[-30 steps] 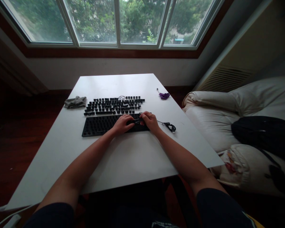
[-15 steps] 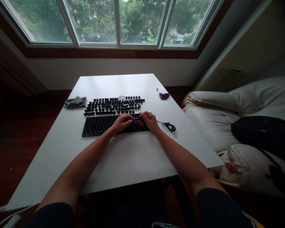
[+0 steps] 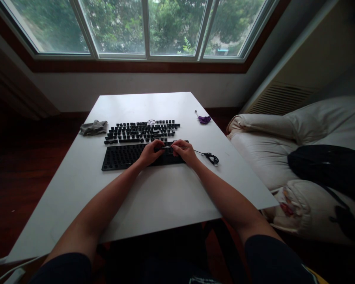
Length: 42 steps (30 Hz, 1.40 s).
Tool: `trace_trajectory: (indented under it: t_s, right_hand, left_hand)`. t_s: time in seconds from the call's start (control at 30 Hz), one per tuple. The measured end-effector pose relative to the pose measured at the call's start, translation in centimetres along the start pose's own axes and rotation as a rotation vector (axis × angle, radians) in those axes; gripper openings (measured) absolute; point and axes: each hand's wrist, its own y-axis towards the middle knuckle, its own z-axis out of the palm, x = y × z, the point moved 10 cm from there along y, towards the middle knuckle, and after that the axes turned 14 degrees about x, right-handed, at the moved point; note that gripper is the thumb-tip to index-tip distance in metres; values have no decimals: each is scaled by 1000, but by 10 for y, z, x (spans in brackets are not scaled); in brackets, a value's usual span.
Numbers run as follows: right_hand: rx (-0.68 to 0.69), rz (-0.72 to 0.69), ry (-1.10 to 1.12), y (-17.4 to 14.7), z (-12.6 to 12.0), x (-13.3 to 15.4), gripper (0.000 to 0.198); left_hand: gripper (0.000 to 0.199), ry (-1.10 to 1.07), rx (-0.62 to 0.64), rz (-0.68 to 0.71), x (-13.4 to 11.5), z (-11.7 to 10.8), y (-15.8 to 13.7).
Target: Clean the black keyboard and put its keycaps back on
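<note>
Left hand (image 3: 150, 153): was curled, thumb and fingers brought together on one end of a slim tool; wrist lay low over the keyboard's near edge.
Right hand (image 3: 184, 152): was bent inward, thumb and forefinger pinched at the other end of the tool; whether a small part also sat in the pinch could not be told.
Tool (image 3: 166, 147): spanned the narrow gap between both hands; thin, shiny, metallic; exact form too small to tell.
Keyboard (image 3: 122, 156): lay flat beneath both hands, its right half partly hidden by them, its left half showing beyond the left hand; black, oblong, with close rows of dark fittings.
Keycaps (image 3: 131, 140): stood in loose rows just past the keyboard's far edge; black, blocky, mostly small and squarish, one long bar in the nearest row.
Cable (image 3: 208, 155): coiled to the right of the right hand; black, thin, with a pale metal plug.
Cloth (image 3: 94, 127): lay crumpled left of the keycaps; grey, soft.
Purple item (image 3: 204, 120): rested near the far right edge; bunched, beside a slender stem.
Table (image 3: 162, 193): white, smooth, faintly glossy.
</note>
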Motion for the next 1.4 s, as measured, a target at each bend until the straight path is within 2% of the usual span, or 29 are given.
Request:
trace_trajectory:
  t_s: [0.23,0.63,1.1,1.3,1.4]
  right_hand:
    - [18,-17,17,0,-2,-1,21]
    - [35,-12,11,0,0,1,19]
    - [64,-14,46,0,3,1,23]
    - [30,9,33,-1,0,3,26]
    - [9,8,34,-1,-1,3,28]
  left_hand:
    - [31,-65,17,39,-2,1,0]
    - [29,-38,58,22,-3,4,0]
    - [28,-59,64,7,0,3,1]
    - [41,-127,80,29,-3,4,0]
    - [38,-88,82,19,-1,4,0]
